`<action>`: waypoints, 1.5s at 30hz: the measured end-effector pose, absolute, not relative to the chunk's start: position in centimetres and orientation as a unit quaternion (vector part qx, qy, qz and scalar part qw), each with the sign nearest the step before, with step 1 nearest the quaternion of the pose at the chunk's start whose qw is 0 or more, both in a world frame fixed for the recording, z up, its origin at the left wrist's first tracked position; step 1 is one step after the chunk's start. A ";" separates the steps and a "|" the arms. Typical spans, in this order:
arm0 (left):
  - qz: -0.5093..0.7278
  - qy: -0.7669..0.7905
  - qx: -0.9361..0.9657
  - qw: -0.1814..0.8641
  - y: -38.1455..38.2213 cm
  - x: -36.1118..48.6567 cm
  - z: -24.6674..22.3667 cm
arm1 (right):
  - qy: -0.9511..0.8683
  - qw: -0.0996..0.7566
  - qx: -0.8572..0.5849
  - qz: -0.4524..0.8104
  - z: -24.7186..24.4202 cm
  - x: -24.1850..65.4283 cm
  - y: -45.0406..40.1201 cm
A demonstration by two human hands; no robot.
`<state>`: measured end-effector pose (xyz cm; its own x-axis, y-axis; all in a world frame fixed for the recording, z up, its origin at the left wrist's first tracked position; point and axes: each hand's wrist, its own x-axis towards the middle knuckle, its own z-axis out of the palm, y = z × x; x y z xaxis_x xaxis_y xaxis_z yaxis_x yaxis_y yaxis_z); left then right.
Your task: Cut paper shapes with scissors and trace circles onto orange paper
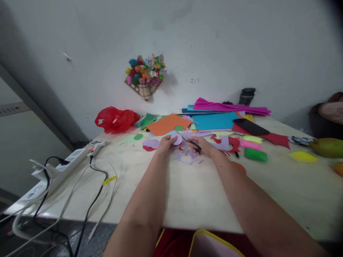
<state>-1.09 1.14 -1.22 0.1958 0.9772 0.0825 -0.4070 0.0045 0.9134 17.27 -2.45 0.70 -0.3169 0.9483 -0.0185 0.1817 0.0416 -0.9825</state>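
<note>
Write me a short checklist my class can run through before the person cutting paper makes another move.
1. Scissors gripped: ok, the right hand holds them by the black handles.
2. Purple paper supported: ok, the left hand holds it.
3. Left fingertips safely away from the blades: cannot tell, the detail is too small.
4. Scraps swept aside: not ok, purple offcuts lie between and just below the hands.
5. Power strip away from the hands: ok, it lies off to the left, apart from both.
</note>
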 end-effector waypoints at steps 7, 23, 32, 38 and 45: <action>0.544 0.319 0.453 0.630 1.3 -1.2 -1.4 | -0.632 0.366 -0.455 0.509 0.1 17.5 -1.9; 0.562 0.314 0.433 0.630 1.1 -1.1 -1.1 | -0.643 0.381 -0.458 0.482 0.0 17.5 -1.8; 0.571 0.324 0.416 0.629 1.1 -1.0 -1.0 | -0.645 0.375 -0.458 0.483 -0.2 17.5 -1.7; 0.573 0.334 0.408 0.627 1.3 -1.1 -1.0 | -0.638 0.374 -0.460 0.491 -0.1 17.4 -1.8; 0.578 0.335 0.415 0.618 1.2 -1.0 -1.0 | -0.641 0.368 -0.456 0.496 0.0 17.4 -1.8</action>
<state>-0.99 1.24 -1.02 0.1080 0.9921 0.0643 -0.4361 -0.0109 0.8998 17.44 -1.81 -0.03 -0.3132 0.9495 0.0196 0.2184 0.0921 -0.9715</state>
